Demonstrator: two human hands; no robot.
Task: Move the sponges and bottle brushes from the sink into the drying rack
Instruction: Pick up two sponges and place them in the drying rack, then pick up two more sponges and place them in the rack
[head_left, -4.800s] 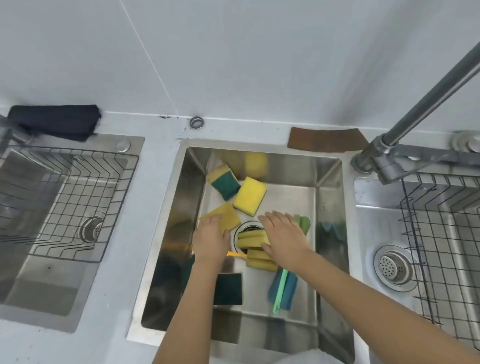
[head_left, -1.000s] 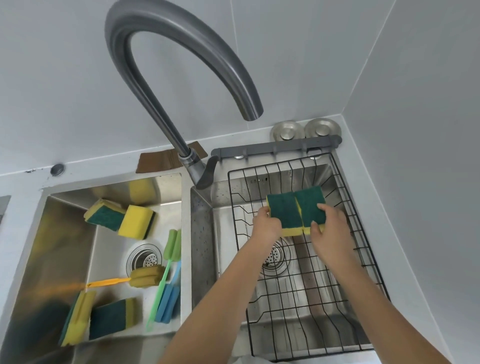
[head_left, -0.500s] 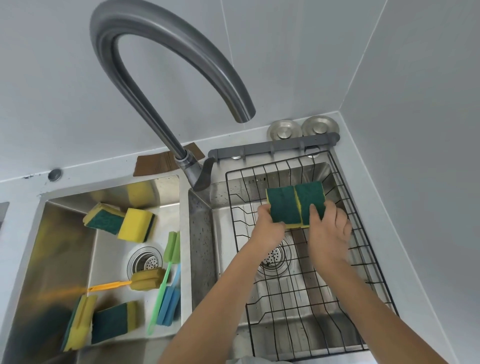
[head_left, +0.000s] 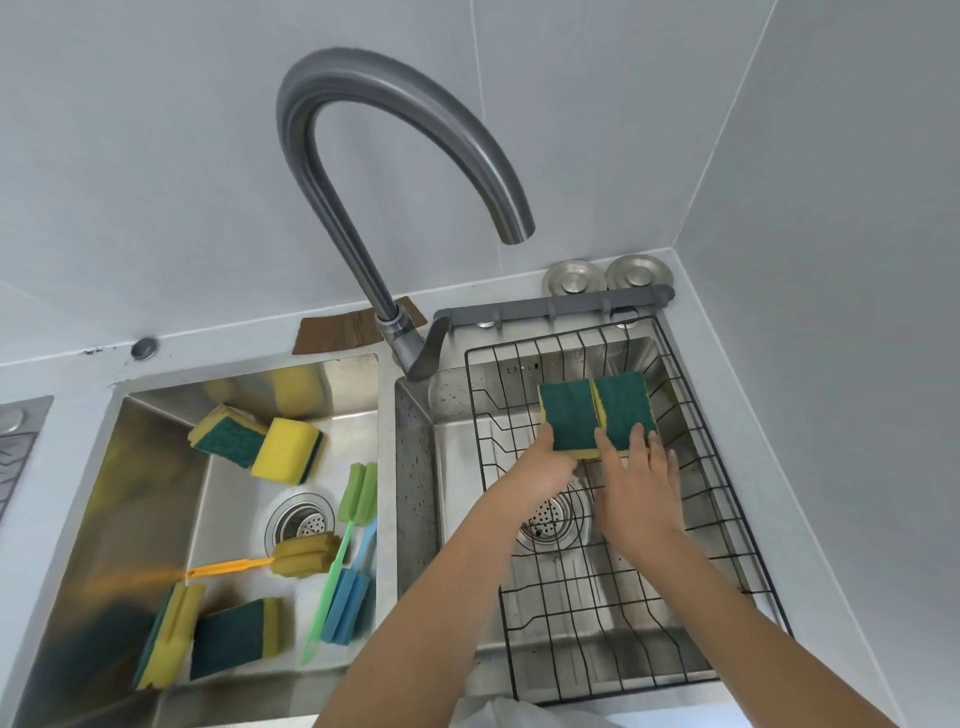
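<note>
Hands meet over the drying rack (head_left: 691, 499), the black wire basket sitting in the right-hand basin. Left hand (head_left: 548, 465) pinches the near edge of the left sponge (head_left: 569, 415), thumb on its green face; right hand (head_left: 641, 493) has its fingers (head_left: 636, 436) pressed on the near edge of the right sponge (head_left: 623, 408). Both sponges show green scourer up with a yellow edge, side by side and touching, held at the far end of the rack. Whether they already rest on the wires I cannot tell.

Left of the divider, the sink (head_left: 156, 431) still has plenty in it. Two sponges lean together at the back: one green-faced (head_left: 228, 434), one yellow (head_left: 288, 449). Near the front left corner stand a yellow sponge on edge (head_left: 171, 634) and a green-topped one (head_left: 234, 642) beside it. A yellow-headed brush (head_left: 304, 556) with an orange handle lies across the floor, just below the drain (head_left: 298, 522). A green brush (head_left: 340, 540) runs along the right wall, with a blue brush (head_left: 350, 605) touching it. The tall grey faucet (head_left: 363, 156) arches over the rack side.
</note>
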